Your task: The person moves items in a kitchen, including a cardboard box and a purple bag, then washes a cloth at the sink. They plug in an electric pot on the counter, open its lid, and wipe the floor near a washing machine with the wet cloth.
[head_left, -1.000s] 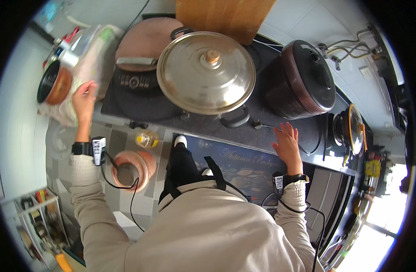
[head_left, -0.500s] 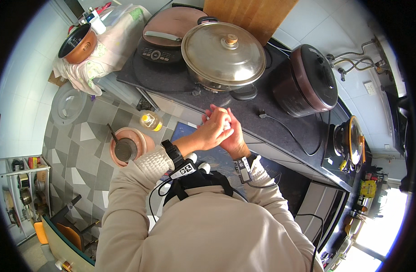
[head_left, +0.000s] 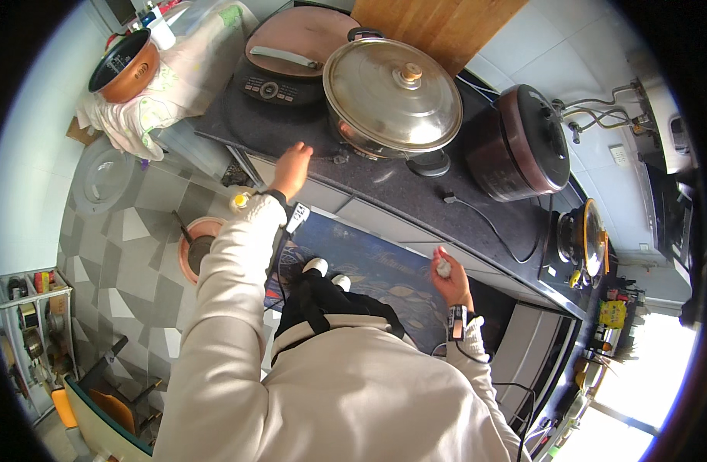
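My left hand (head_left: 293, 169) is raised over the counter's front edge, its fingers drawn together; what they hold, if anything, is too small to make out. My right hand (head_left: 452, 286) is lower, in front of the cabinet doors. Its fingers curl round a small white wad (head_left: 443, 268) that looks crumpled. Nearest beyond my left hand is a wide steel pot (head_left: 369, 135) under a domed metal lid (head_left: 392, 100) with a knob. Just left of that pot, a round electric griddle (head_left: 272, 88) has a pale handle across it.
A brown electric cooker (head_left: 507, 154) and a loose power cord (head_left: 488, 219) occupy the counter (head_left: 384, 173). On the floor at left are a pink bucket (head_left: 207, 227) and an oil bottle (head_left: 240, 202). An orange inner pot (head_left: 134, 73) stands on a cloth-covered surface.
My hands were clasped together at the counter edge and have parted. The left moved left and away from me; the right moved right and nearer, with the white wad showing in it.
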Action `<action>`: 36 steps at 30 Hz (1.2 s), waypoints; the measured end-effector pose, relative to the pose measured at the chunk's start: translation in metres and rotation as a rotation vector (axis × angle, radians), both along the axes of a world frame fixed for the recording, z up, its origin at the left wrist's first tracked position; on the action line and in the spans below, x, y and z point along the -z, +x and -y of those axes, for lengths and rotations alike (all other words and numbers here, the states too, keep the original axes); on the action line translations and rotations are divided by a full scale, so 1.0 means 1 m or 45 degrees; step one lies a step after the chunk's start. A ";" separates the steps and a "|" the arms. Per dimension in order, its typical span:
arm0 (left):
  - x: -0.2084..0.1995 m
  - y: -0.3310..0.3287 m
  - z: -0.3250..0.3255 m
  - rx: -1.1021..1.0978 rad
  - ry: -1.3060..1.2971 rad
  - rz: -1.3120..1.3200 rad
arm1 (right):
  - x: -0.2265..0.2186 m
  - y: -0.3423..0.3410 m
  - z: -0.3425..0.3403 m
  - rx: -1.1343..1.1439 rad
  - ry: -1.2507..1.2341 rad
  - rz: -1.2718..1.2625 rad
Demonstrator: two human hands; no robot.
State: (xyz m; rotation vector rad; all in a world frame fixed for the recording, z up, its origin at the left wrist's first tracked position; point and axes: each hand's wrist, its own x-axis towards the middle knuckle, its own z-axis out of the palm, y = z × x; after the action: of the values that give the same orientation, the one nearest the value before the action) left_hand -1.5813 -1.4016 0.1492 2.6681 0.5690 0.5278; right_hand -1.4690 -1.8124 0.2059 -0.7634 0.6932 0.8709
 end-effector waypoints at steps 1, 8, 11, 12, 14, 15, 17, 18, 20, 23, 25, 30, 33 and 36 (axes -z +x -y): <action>0.006 0.001 -0.009 0.035 0.065 0.032 | 0.001 -0.002 0.016 0.068 0.002 -0.006; -0.004 -0.020 -0.068 0.096 0.459 -0.336 | 0.007 -0.023 0.092 0.313 -0.048 -0.023; -0.008 -0.024 -0.064 -0.041 0.392 -0.183 | 0.010 -0.029 0.101 0.366 -0.052 -0.034; -0.007 -0.021 -0.053 -0.019 0.357 -0.093 | 0.010 -0.030 0.102 0.361 -0.069 -0.025; 0.000 -0.014 -0.017 0.067 0.065 0.240 | 0.009 -0.030 0.101 0.376 -0.052 0.004; 0.005 -0.005 0.005 -0.024 -0.173 0.319 | 0.008 -0.029 0.099 0.360 -0.065 0.015; 0.013 0.013 0.039 -0.190 -0.492 0.327 | 0.003 -0.025 0.094 0.345 -0.045 0.053; 0.016 0.025 0.052 -0.220 -0.806 0.470 | 0.001 -0.023 0.091 0.326 -0.055 0.064; 0.019 0.042 0.070 -0.176 -0.981 0.546 | -0.005 -0.019 0.088 0.287 -0.027 0.083; 0.022 0.054 0.085 -0.188 -0.711 0.478 | -0.011 -0.017 0.085 0.296 -0.003 0.093; 0.023 0.055 0.088 -0.232 -0.714 0.502 | -0.011 -0.018 0.087 0.339 -0.082 0.088; 0.030 0.059 0.085 -0.304 -0.694 0.551 | -0.008 -0.026 0.100 0.384 -0.084 0.063; 0.033 0.063 0.081 -0.292 -0.634 0.544 | -0.006 -0.028 0.109 0.400 -0.076 0.049; 0.033 0.063 0.078 -0.261 -0.508 0.505 | -0.005 -0.028 0.112 0.404 -0.105 0.044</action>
State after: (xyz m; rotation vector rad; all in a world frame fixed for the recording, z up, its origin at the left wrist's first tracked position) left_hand -1.5183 -1.4797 0.1163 2.0702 0.7388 0.8733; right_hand -1.4966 -1.9246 0.2114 -0.7158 0.7982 0.5429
